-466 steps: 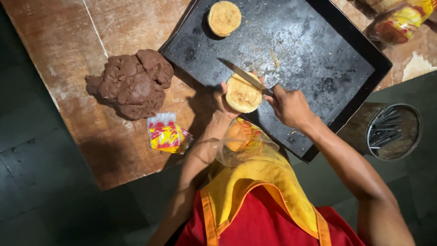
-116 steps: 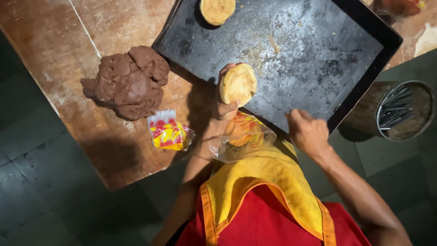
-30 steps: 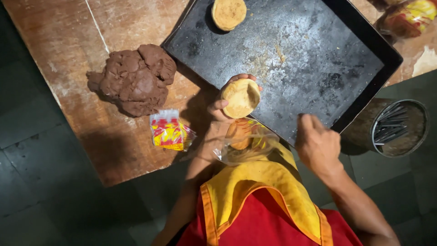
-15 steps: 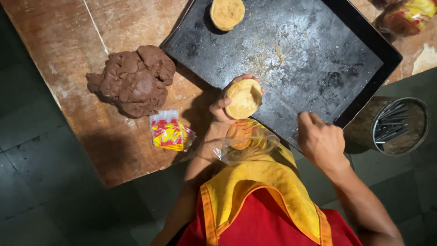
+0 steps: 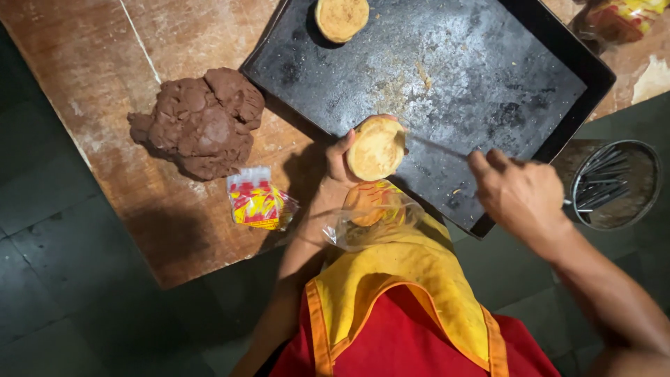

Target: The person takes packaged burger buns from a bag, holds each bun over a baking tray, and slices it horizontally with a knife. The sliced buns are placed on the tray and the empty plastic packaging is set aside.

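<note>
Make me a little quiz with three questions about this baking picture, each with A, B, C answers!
1. Where is the brown dough lump?
A. on the wooden table
B. on the dark tray
C. in the metal cup

2. How many round buns are out of the bag?
A. one
B. two
C. five

3. What is the left hand doing?
A. lying flat on the table
B. holding a bun
C. squeezing the dough

Answers:
1 A, the lump sits on the wooden table, left of the dark tray.
2 B, one bun on the tray at the top, one held bun.
3 B, its fingers wrap the bun's edge while the right hand holds a knife.
</note>
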